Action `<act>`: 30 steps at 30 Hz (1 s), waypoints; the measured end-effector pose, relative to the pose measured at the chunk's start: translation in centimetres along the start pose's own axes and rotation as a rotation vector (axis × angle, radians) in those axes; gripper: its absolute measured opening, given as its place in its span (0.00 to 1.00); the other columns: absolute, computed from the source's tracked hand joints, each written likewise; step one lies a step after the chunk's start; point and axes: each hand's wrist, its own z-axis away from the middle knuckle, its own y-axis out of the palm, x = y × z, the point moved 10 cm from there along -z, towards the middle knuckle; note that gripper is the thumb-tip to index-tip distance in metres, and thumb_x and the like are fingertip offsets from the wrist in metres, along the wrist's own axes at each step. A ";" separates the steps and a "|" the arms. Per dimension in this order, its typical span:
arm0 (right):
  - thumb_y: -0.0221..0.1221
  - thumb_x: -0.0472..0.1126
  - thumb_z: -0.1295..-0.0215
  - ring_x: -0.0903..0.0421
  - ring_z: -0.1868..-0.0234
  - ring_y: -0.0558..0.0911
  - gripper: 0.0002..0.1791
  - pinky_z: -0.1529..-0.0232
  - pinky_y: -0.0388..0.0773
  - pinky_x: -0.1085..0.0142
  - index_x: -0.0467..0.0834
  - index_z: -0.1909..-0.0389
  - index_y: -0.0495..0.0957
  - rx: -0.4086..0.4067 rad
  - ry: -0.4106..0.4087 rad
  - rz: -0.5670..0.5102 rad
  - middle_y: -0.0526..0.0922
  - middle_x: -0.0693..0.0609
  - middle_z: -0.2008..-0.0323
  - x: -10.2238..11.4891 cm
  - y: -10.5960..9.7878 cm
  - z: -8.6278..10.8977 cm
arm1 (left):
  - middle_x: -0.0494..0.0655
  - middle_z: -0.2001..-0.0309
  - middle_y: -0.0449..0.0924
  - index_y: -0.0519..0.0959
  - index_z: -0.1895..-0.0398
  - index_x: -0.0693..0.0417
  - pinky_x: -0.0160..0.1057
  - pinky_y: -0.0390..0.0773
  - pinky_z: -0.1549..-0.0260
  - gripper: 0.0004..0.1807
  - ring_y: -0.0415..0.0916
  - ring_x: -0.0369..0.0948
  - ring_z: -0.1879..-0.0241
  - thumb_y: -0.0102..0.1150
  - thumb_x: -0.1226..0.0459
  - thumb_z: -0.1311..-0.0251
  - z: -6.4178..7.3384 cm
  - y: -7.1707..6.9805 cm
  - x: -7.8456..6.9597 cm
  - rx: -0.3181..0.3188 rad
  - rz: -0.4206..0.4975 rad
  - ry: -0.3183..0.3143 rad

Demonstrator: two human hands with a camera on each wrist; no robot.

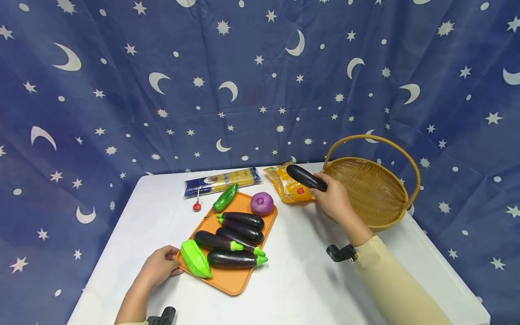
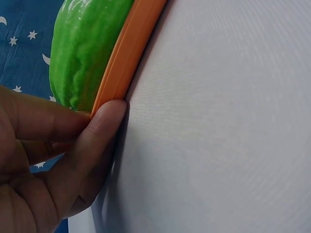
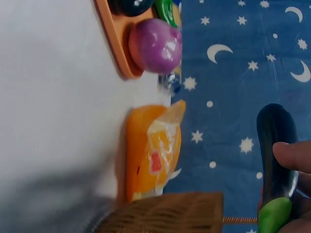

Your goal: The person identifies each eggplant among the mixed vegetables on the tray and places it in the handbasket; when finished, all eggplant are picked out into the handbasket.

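My right hand (image 1: 334, 198) grips a dark purple eggplant (image 1: 302, 176) in the air, just left of the wicker basket (image 1: 361, 189). In the right wrist view the thumb lies across this eggplant, and its green stem end (image 3: 274, 213) points down. My left hand (image 1: 160, 266) pinches the near left edge of an orange tray (image 1: 232, 284). On that tray lie several eggplants (image 1: 233, 259), a bright green bumpy vegetable (image 1: 196, 259), a green pepper (image 1: 225, 198) and a purple onion (image 1: 262, 203). The left wrist view shows thumb and finger on the tray's rim (image 2: 121, 63).
Behind the tray lies a pasta packet (image 1: 223, 181), with a small red wrapped lollipop (image 1: 197, 206) before it. An orange bag (image 1: 290, 185) sits between tray and basket. The basket's arched handle (image 1: 375, 137) stands up. A blue starry curtain (image 1: 252, 90) hangs behind the white table (image 1: 308, 284).
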 end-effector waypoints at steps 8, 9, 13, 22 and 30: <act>0.63 0.39 0.33 0.38 0.47 0.77 0.27 0.47 0.75 0.46 0.40 0.34 0.73 -0.008 0.060 0.021 0.78 0.34 0.42 -2.4 -1.8 0.5 | 0.55 0.59 0.76 0.75 0.44 0.71 0.40 0.82 0.65 0.22 0.78 0.42 0.65 0.60 0.72 0.42 0.0 -0.1 0.0 0.010 -0.017 -0.010; 0.63 0.39 0.33 0.37 0.47 0.77 0.27 0.47 0.75 0.45 0.40 0.34 0.73 -0.013 0.065 0.021 0.78 0.33 0.42 -2.6 -2.1 0.5 | 0.55 0.59 0.76 0.75 0.44 0.72 0.39 0.82 0.66 0.22 0.78 0.42 0.66 0.60 0.72 0.42 0.0 -0.1 0.1 0.011 -0.014 -0.011; 0.63 0.39 0.33 0.36 0.46 0.77 0.28 0.46 0.74 0.44 0.40 0.33 0.72 -0.025 0.088 0.029 0.77 0.32 0.42 -3.8 -3.0 0.7 | 0.55 0.59 0.75 0.74 0.44 0.72 0.38 0.84 0.69 0.21 0.79 0.41 0.68 0.59 0.73 0.42 0.0 0.0 0.3 0.017 0.020 -0.022; 0.62 0.41 0.31 0.36 0.47 0.77 0.29 0.53 0.76 0.46 0.40 0.31 0.70 -0.036 0.125 0.083 0.76 0.31 0.41 -5.6 -4.8 1.1 | 0.56 0.59 0.75 0.73 0.43 0.73 0.39 0.83 0.66 0.22 0.78 0.43 0.64 0.60 0.73 0.41 -0.4 0.2 0.5 0.014 0.000 -0.041; 0.62 0.40 0.31 0.36 0.46 0.77 0.30 0.53 0.76 0.47 0.38 0.30 0.68 -0.033 0.169 0.086 0.74 0.31 0.39 -7.2 -5.5 1.1 | 0.57 0.59 0.75 0.73 0.43 0.73 0.40 0.83 0.65 0.22 0.77 0.45 0.62 0.60 0.74 0.42 -0.2 0.2 0.1 0.008 0.003 -0.043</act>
